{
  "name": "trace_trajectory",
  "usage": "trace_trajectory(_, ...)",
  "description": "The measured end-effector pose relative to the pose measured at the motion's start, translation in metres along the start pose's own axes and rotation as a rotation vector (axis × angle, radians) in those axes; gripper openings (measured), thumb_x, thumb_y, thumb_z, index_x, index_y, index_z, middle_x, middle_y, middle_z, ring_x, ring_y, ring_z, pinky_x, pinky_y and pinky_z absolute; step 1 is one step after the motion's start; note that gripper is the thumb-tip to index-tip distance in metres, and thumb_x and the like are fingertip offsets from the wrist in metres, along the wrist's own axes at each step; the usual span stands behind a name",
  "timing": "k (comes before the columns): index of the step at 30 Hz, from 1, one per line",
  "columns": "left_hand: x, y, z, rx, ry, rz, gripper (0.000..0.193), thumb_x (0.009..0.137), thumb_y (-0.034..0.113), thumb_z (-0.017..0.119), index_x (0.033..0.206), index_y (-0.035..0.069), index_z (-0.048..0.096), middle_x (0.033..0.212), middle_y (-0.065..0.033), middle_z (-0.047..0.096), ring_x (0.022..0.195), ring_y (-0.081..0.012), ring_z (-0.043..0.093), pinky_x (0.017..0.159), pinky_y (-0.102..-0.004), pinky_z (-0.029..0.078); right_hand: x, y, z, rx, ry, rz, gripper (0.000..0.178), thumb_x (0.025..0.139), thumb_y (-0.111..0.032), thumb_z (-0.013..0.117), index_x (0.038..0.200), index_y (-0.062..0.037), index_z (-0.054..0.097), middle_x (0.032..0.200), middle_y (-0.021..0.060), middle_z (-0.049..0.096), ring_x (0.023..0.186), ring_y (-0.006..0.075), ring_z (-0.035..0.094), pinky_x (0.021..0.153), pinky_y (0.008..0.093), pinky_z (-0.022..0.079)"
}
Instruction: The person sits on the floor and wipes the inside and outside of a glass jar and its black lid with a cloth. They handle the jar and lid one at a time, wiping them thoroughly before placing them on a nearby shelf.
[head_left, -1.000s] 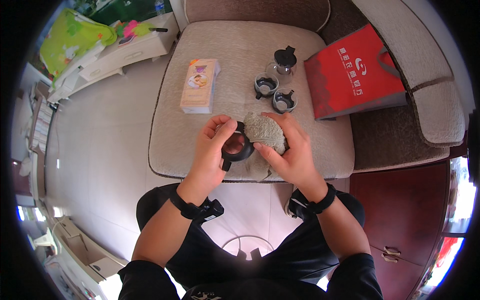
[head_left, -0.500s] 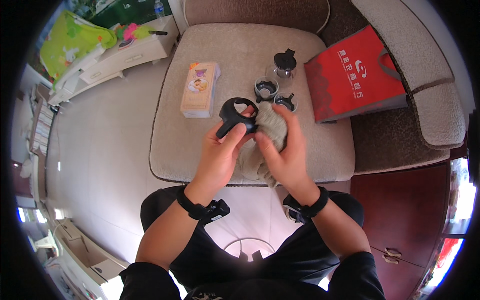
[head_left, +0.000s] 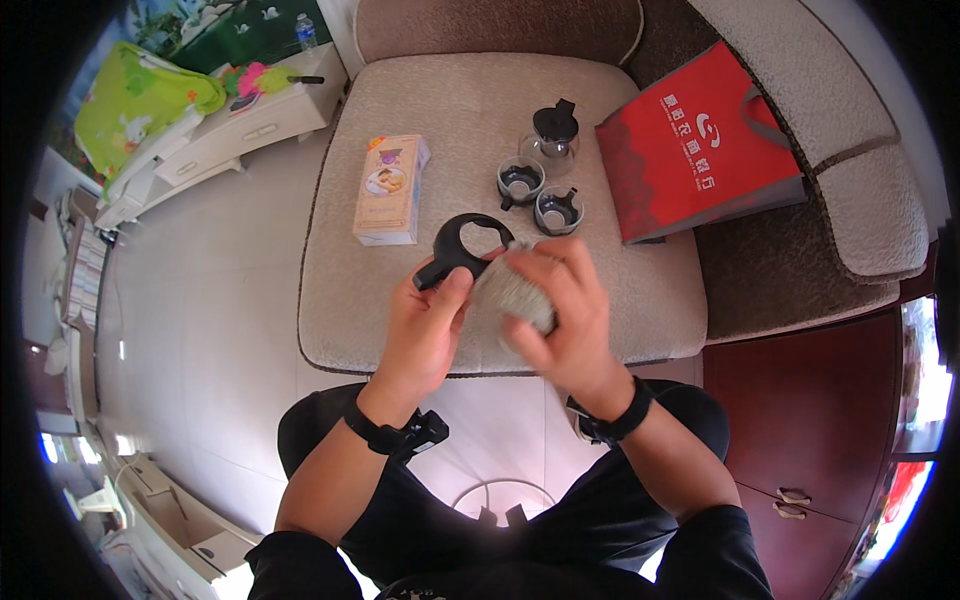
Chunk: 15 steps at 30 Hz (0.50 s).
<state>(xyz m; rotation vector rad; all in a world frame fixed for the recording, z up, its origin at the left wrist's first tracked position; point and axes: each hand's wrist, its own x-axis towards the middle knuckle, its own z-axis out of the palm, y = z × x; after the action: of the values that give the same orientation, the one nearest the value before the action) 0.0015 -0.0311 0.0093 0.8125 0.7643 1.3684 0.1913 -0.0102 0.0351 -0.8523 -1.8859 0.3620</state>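
My left hand [head_left: 425, 325] grips a black ring-shaped plastic holder with a handle [head_left: 462, 245], raised over the beige seat cushion [head_left: 340, 290]. Pressed against the ring is a grey cloth [head_left: 508, 292], held by my right hand [head_left: 560, 305]. Beyond my hands, two small glass cups in black holders [head_left: 520, 182] [head_left: 557, 210] stand on the cushion. A glass teapot with a black lid [head_left: 553, 135] is behind them. Both wrists wear black bands.
A beige carton [head_left: 390, 188] lies on the cushion's left part. A red paper bag [head_left: 700, 140] leans at the right against the sofa arm [head_left: 860, 200]. White drawers [head_left: 250, 120] and a green cloth [head_left: 135, 100] sit at the far left; a dark red cabinet [head_left: 800, 420] is at the right.
My hands have lifted the black holder and the cloth off the cushion's near edge toward the cups. The cloth now rubs the ring from the right side.
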Motion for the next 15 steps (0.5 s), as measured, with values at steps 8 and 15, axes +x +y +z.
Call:
trace_trajectory(8, -0.004, 0.015, -0.007, -0.200, -0.179, -0.122, 0.042, 0.108, 0.038, 0.065, 0.132, 0.004, 0.068, 0.125, -0.0094, 0.076, 0.108, -0.0163, 0.071, 0.090, -0.0344, 0.056, 0.006, 0.014, -0.009, 0.137, 0.108, 0.019, 0.051, 0.068, -0.014, 0.075, 0.118, -0.0046, 0.073, 0.115, 0.0198, 0.062, 0.097, 0.0383, 0.069, 0.082, 0.0432, 0.059)
trace_trajectory(15, 0.002, 0.002, -0.014, -0.521, -0.044, -0.221, 0.048, 0.113, 0.049, 0.050, 0.130, 0.006, 0.063, 0.127, -0.0100, 0.072, 0.118, -0.0209, 0.067, 0.109, -0.0384, 0.050, 0.002, -0.016, -0.001, -0.061, 0.036, 0.007, 0.058, 0.067, -0.013, 0.082, 0.124, -0.0079, 0.071, 0.120, 0.0187, 0.060, 0.096, 0.0391, 0.069, 0.076, 0.0446, 0.059)
